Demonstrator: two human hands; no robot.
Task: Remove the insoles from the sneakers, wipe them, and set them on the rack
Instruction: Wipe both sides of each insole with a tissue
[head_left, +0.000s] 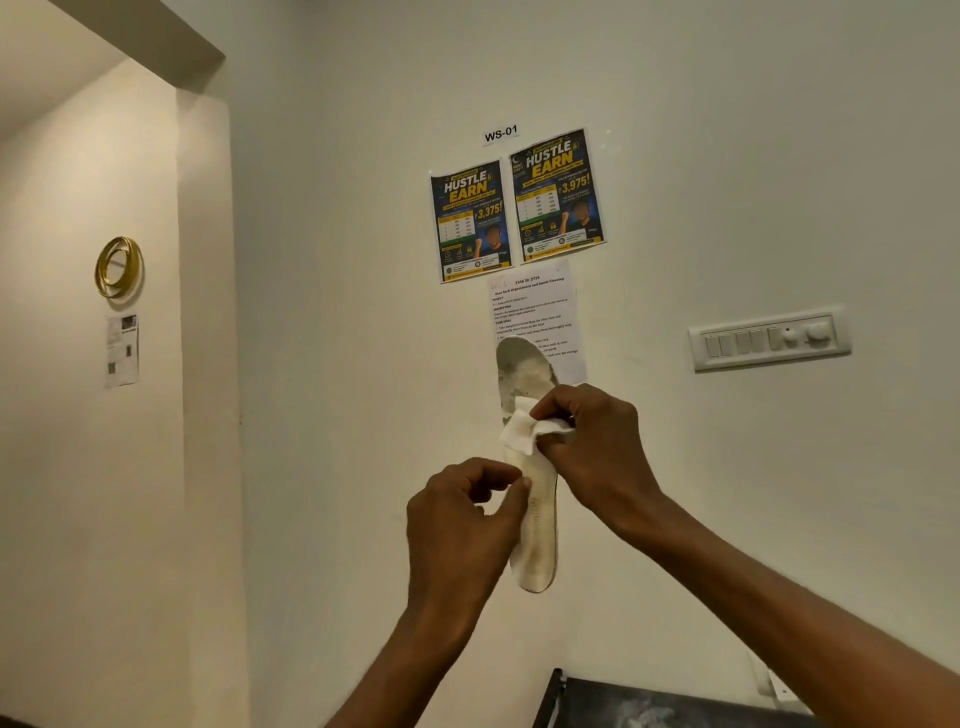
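Observation:
A white insole (537, 525) is held upright in front of the wall, its worn grey toe end up. My left hand (457, 525) pinches its left edge near the middle. My right hand (597, 447) grips a crumpled white wipe (527, 428) and presses it against the insole's upper half. No sneakers are in view.
A dark rack top (649, 701) shows at the bottom edge, below my right forearm. On the wall hang two posters (514, 208), a task sheet (540, 312) and a switch panel (769, 340). A wall corner juts out at the left.

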